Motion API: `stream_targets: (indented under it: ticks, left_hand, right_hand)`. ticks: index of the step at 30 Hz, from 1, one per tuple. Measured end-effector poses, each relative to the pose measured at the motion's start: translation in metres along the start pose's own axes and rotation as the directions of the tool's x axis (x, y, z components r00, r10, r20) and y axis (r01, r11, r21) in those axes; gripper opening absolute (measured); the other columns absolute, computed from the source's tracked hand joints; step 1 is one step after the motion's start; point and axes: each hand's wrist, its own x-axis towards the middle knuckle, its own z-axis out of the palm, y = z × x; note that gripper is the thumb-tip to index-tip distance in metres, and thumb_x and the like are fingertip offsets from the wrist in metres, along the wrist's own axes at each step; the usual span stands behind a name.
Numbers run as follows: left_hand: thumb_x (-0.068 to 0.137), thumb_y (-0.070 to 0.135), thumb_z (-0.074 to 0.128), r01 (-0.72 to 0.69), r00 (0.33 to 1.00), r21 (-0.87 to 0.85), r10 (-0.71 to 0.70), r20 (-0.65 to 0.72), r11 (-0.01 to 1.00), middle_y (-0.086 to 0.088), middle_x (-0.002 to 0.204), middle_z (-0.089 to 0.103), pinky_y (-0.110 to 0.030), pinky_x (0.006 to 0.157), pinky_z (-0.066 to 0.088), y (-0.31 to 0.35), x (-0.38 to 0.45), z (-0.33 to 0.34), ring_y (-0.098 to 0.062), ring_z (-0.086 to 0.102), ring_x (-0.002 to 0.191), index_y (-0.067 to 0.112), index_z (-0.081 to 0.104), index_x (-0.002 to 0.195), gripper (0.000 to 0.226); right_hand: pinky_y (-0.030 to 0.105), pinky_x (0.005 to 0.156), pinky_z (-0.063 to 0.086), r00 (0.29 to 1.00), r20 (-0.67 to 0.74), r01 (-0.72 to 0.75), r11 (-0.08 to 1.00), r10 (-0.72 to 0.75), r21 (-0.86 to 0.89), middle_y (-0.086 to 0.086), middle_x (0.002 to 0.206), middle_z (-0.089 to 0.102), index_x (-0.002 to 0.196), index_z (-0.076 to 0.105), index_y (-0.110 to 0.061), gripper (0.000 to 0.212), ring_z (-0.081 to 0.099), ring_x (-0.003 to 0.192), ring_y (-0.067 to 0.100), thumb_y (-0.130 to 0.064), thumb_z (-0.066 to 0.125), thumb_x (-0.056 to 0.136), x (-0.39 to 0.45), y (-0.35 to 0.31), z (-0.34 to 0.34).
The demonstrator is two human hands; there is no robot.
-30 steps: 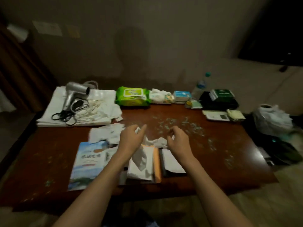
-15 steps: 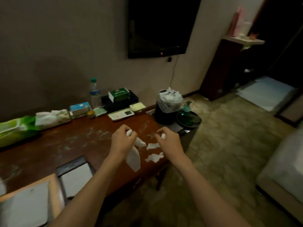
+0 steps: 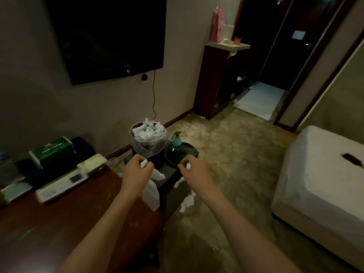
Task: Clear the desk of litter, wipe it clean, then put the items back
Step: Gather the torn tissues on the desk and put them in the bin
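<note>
My left hand (image 3: 136, 174) is closed on crumpled white tissue (image 3: 150, 191), a long piece hanging below the fist past the desk's right end. My right hand (image 3: 195, 171) pinches more torn tissue scraps (image 3: 187, 200), which dangle over the floor. Both hands hover just short of a bin (image 3: 148, 142) lined with clear plastic and heaped with white tissue. The brown wooden desk (image 3: 65, 219) fills the lower left.
On the desk's far side lie a green tissue box (image 3: 52, 150), a white remote-like device (image 3: 62, 186) and a pale packet (image 3: 92, 164). A teal bottle (image 3: 175, 143) stands on a dark round tray beside the bin. A wall TV, a bed at right.
The view has swung right from the desk centre towards the bin. Both hands picked tissue litter off the desk and carried it rightwards, now close to the bin.
</note>
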Motion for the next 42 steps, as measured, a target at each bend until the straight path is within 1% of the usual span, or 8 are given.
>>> stream_targets:
  ticks: [9,18,25,30,34,36,39,42]
  left_hand:
    - [0.084,0.005,0.058,0.057,0.998,-0.005,-0.057,0.023,0.998,-0.003,0.074,0.052,-0.025,0.053,0.033,0.009,0.116,0.075,-0.011,0.045,0.064,0.013,0.049,0.075,0.016]
    - [0.086,0.007,0.056,0.249,0.953,-0.095,-0.261,-0.157,0.964,-0.003,0.073,0.050,-0.028,0.056,0.033,-0.039,0.232,0.111,-0.012,0.043,0.063,0.004,0.051,0.082,0.008]
    - [0.094,0.004,0.042,0.263,0.816,-0.263,-0.359,-0.452,0.928,0.003,0.079,0.046,-0.022,0.058,0.035,-0.059,0.375,0.145,-0.008,0.043,0.067,0.008,0.047,0.095,0.006]
    - [0.099,0.014,0.040,0.190,0.735,-0.196,-0.272,-0.621,0.962,-0.006,0.100,0.044,-0.022,0.074,0.036,-0.099,0.455,0.166,-0.013,0.043,0.084,0.013,0.042,0.100,0.003]
    - [0.099,0.011,0.042,0.224,0.662,-0.082,-0.213,-0.719,0.971,-0.015,0.107,0.038,-0.010,0.071,0.029,-0.135,0.476,0.183,-0.005,0.033,0.084,0.000,0.045,0.105,0.013]
    - [0.099,0.016,0.043,0.309,0.675,-0.028,-0.240,-0.697,0.951,-0.021,0.113,0.037,-0.018,0.075,0.031,-0.155,0.479,0.190,-0.006,0.033,0.087,-0.002,0.043,0.106,0.020]
    - [0.097,0.020,0.048,0.435,0.766,0.080,-0.321,-0.557,0.897,-0.024,0.118,0.035,-0.038,0.085,0.040,-0.182,0.479,0.202,-0.029,0.042,0.101,-0.002,0.045,0.108,0.024]
    - [0.095,0.012,0.050,0.484,0.849,0.263,-0.376,-0.371,0.834,-0.028,0.122,0.039,-0.044,0.094,0.040,-0.203,0.474,0.216,-0.039,0.043,0.109,-0.007,0.048,0.113,0.026]
  right_hand:
    - [0.031,0.071,0.048,1.000,-0.024,-0.014,0.999,0.014,-0.034,0.003,0.092,0.065,0.096,0.062,-0.015,0.012,0.059,0.078,0.015,-0.025,0.059,0.093,0.133,0.039,-0.009]
    - [0.015,0.047,0.030,0.986,0.160,0.040,0.999,-0.043,0.021,-0.008,0.066,0.051,0.095,0.060,-0.013,0.014,0.044,0.053,0.003,-0.027,0.057,0.094,0.288,0.052,0.055]
    - [0.014,0.050,0.034,0.965,0.242,0.053,0.978,-0.102,0.202,-0.008,0.075,0.053,0.098,0.061,-0.014,0.011,0.047,0.063,0.003,-0.020,0.054,0.095,0.448,0.053,0.103]
    - [0.005,0.057,0.039,0.944,0.309,-0.027,0.908,-0.114,0.419,-0.009,0.085,0.055,0.095,0.058,-0.017,0.006,0.049,0.070,-0.004,-0.015,0.053,0.094,0.530,0.034,0.151]
    - [0.009,0.062,0.039,0.928,0.321,0.004,0.868,-0.188,0.497,0.000,0.092,0.054,0.095,0.055,-0.005,0.009,0.047,0.072,-0.005,-0.013,0.051,0.095,0.558,0.031,0.200]
    - [0.013,0.068,0.040,0.920,0.337,0.004,0.866,-0.199,0.501,0.003,0.100,0.053,0.097,0.053,-0.008,0.007,0.048,0.081,0.001,-0.014,0.050,0.095,0.561,0.037,0.222]
    - [0.002,0.069,0.037,0.905,0.345,0.054,0.873,-0.248,0.485,0.010,0.113,0.048,0.102,0.051,-0.007,0.009,0.047,0.090,0.008,-0.009,0.052,0.094,0.563,0.053,0.242]
    - [0.005,0.078,0.039,0.870,0.366,0.221,0.924,-0.332,0.314,0.011,0.118,0.045,0.108,0.054,-0.003,0.019,0.041,0.092,0.003,-0.008,0.056,0.091,0.560,0.076,0.254]
